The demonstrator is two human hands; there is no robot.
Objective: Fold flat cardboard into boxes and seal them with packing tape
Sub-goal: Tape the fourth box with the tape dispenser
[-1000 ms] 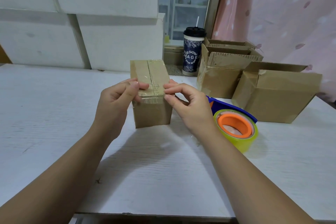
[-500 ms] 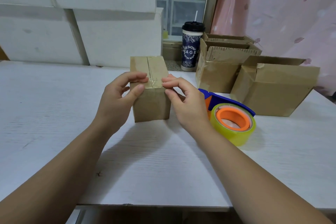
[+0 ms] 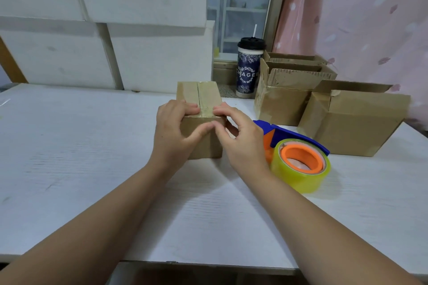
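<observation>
Soft, rather dim daylight comes from the window [image 3: 240, 7]. The taped box [image 3: 206, 148] casts a faint shadow on the desk [image 3: 69, 146], away from the window. Straight lines bow towards the frame edges.

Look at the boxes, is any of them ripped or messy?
Yes. The open box on the right has a ragged, torn-looking corner at its top edge, and the open box beside the cup looks creased on its side. The cup stands upright. The taped box in the middle looks neat.
</observation>
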